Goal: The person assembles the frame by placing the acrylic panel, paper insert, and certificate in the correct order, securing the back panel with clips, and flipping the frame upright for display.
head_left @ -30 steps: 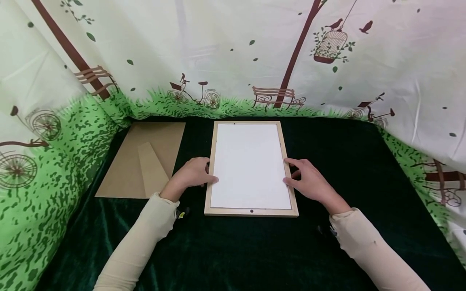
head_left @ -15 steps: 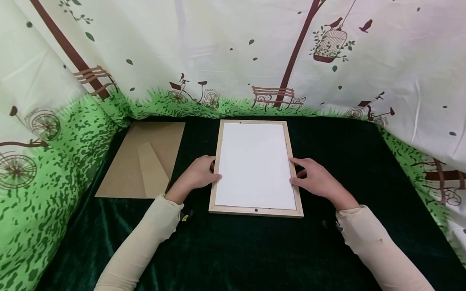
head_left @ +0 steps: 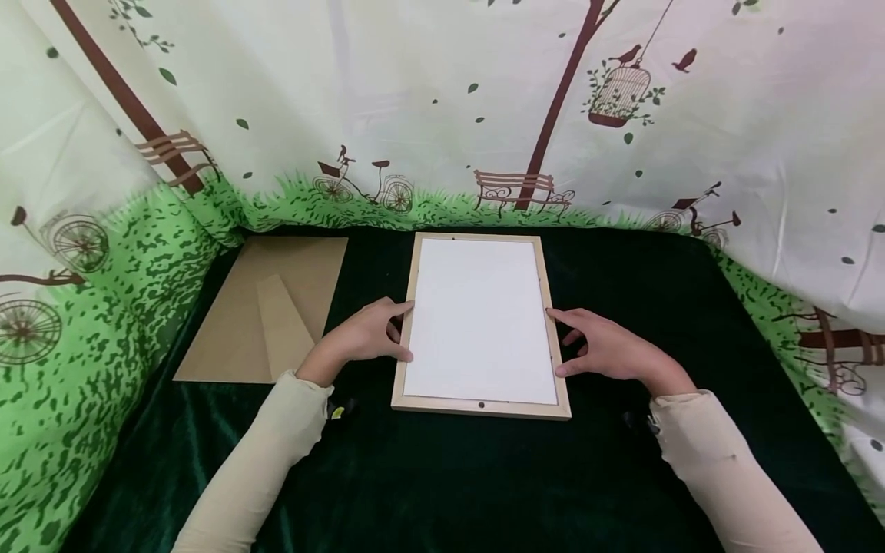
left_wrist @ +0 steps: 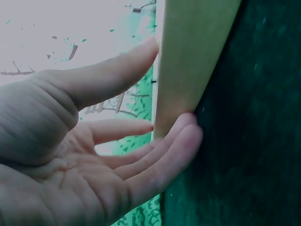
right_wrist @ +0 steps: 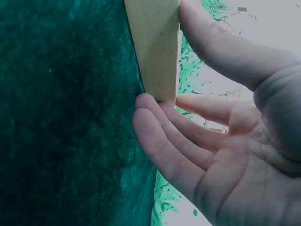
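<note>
A light wooden picture frame point(head_left: 482, 409) lies on the dark green cloth in the head view, a white sheet point(head_left: 480, 319) filling its inside. My left hand point(head_left: 369, 330) touches its left side, thumb tip on the rim, index finger farther up. In the left wrist view the other fingertips point(left_wrist: 188, 134) rest low against the wooden side. On the opposite side, my right hand point(head_left: 608, 346) has thumb and index finger spread along the rim. The right wrist view shows its remaining fingertips point(right_wrist: 146, 104) at the frame's lower edge. Neither hand curls around the wood.
A brown backing board point(head_left: 228, 330) with a stand leg point(head_left: 280, 322) lies left of the frame, partly behind the left forearm. Dark green velvet cloth point(head_left: 456, 484) covers the table. A printed curtain point(head_left: 415, 92) hangs behind and along both sides.
The picture frame first shifted slightly right with both hands, then stayed put. Since then both thumbs have slid nearer along the rim, spreading away from the index fingers. The head view tilted slightly.
</note>
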Motion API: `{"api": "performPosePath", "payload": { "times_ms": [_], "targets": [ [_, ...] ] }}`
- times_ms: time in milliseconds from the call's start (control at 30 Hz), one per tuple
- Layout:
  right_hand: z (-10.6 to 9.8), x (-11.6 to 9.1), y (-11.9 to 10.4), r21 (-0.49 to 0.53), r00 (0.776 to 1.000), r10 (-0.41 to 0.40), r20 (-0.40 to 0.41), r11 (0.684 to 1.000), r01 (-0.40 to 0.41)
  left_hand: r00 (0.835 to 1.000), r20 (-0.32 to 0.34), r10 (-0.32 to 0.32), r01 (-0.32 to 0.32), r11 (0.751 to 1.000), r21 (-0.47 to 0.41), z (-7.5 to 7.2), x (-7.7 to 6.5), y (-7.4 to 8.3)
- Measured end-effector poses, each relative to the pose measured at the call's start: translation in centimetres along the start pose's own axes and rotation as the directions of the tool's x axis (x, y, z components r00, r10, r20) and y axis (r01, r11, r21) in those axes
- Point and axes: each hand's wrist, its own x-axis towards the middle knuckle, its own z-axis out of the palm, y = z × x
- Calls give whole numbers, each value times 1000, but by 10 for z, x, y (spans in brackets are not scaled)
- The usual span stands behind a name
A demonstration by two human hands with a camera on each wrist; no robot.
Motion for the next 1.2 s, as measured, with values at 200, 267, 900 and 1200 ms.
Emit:
{"api": "performPosePath", "payload": {
  "times_ms": [200, 267, 900, 1200],
  "targets": [
    [4, 1, -4, -43, 1000, 23, -10, 999, -23, 999, 29, 15, -15, 1000, 1, -3, -1, -5],
    [3, 2, -4, -55, 1000, 28, -9, 998, -29, 999, 29, 31, -31, 999, -12, -7, -1, -7],
    [3, 2, -5, -80, 1000, 13, 10, 997, -12, 934, -206, -292, 200, 905, -374, -121, -85, -160],
    [5, 2, -3, -87, 1000, -16, -2, 996, 16, 839, -146, -524, 483, 841, -244, -120, -95, -184]
  ]
}}
